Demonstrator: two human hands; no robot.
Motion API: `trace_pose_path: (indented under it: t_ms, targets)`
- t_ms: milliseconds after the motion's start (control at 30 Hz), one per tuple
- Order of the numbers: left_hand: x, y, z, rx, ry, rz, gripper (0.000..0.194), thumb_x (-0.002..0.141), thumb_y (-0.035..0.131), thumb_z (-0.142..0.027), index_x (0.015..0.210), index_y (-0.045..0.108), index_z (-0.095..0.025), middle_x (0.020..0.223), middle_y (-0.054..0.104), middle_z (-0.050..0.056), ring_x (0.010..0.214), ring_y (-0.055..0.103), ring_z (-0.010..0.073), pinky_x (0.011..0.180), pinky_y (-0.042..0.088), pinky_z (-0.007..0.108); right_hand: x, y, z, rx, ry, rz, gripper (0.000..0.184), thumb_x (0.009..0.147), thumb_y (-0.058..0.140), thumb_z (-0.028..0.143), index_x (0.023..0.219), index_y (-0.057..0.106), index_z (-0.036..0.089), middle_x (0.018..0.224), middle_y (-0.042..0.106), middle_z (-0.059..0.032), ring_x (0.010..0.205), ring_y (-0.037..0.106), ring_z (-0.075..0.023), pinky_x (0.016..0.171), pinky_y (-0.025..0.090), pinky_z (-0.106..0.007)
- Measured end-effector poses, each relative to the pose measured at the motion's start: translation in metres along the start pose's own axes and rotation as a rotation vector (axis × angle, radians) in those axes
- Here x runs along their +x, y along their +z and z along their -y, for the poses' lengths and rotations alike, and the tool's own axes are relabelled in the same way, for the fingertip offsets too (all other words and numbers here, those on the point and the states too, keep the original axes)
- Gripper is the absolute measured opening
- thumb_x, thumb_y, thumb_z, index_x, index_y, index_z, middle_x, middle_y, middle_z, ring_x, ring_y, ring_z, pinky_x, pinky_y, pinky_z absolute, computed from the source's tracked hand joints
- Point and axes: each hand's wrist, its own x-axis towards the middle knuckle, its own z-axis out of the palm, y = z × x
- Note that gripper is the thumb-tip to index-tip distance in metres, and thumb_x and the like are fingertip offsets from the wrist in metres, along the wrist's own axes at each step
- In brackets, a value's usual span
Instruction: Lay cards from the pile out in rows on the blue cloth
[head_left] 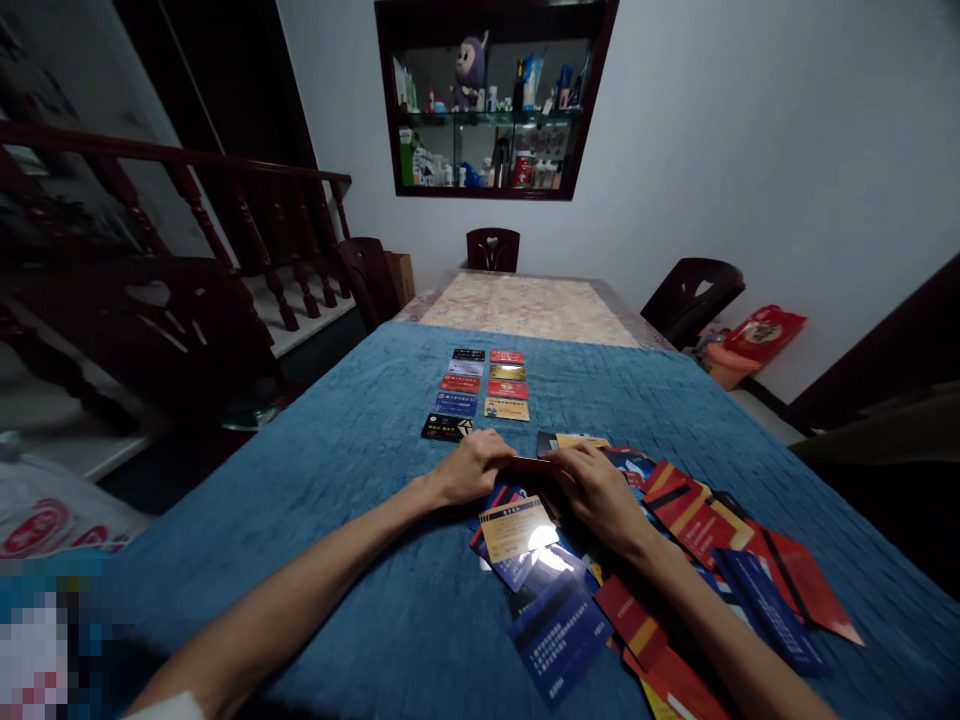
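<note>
Between my left hand (pixel 472 467) and my right hand (pixel 600 490) is a thin red card (pixel 534 464), seen nearly edge-on and gripped at both ends by closed fingers. Beyond my left hand, plastic cards lie in two columns; a black VIP card (pixel 442 427) is the nearest on the left, and a tan card (pixel 507 409) the nearest on the right. Under and around my right forearm spreads a loose pile of cards, including a yellow card (pixel 517 527), a blue card (pixel 559 630) and a red card (pixel 686 510). My forearm covers part of the pile.
A blue cloth (pixel 337 520) covers the near table, with a patterned tabletop (pixel 525 305) past it. Dark chairs (pixel 493 249) stand around. On the left are a wooden railing (pixel 187 155) and a white plastic bag (pixel 52 510); a red bag (pixel 765 332) sits at right.
</note>
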Motion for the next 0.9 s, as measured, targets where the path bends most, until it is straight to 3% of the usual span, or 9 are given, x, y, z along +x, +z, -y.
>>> trace_pose_path:
  t_ms: [400,567,767,900]
  targets:
    - [-0.001,0.001,0.0,0.012,0.0,-0.006,0.031,0.081,0.048,-0.001,0.098,0.071,-0.014,0.088,0.07,0.006,0.086,0.059,0.0181,0.083,0.046,0.03,0.0,0.002,-0.001,0.036,0.031,-0.009,0.028,0.092,0.041,0.016,0.108,0.063,0.02,0.098,0.067,-0.0112,0.092,0.06,-0.0236,0.08,0.052,-0.037]
    - [0.001,0.003,0.005,-0.057,-0.095,-0.129,0.026,0.083,0.054,-0.003,0.099,0.071,-0.014,0.093,0.071,0.006,0.087,0.062,0.0176,0.083,0.049,0.03,0.002,0.004,-0.003,0.032,0.032,-0.044,0.032,0.092,0.043,0.017,0.119,0.059,0.021,0.105,0.067,-0.0114,0.097,0.06,-0.0244,0.084,0.051,-0.039]
    - [0.009,-0.002,0.008,-0.108,-0.108,-0.249,0.026,0.08,0.058,-0.002,0.098,0.071,-0.015,0.093,0.071,0.005,0.086,0.065,0.0166,0.082,0.052,0.028,0.007,0.003,0.001,-0.149,-0.127,-0.183,0.036,0.09,0.05,0.018,0.125,0.052,0.018,0.104,0.065,-0.0114,0.092,0.057,-0.0265,0.082,0.047,-0.041]
    - [0.015,-0.008,0.007,-0.111,-0.07,-0.259,0.024,0.082,0.057,-0.003,0.097,0.071,-0.015,0.093,0.072,0.005,0.086,0.066,0.0161,0.082,0.053,0.028,0.01,-0.002,0.009,-0.294,-0.128,-0.21,0.034,0.091,0.052,0.023,0.125,0.052,0.018,0.107,0.064,-0.0122,0.094,0.054,-0.027,0.08,0.044,-0.039]
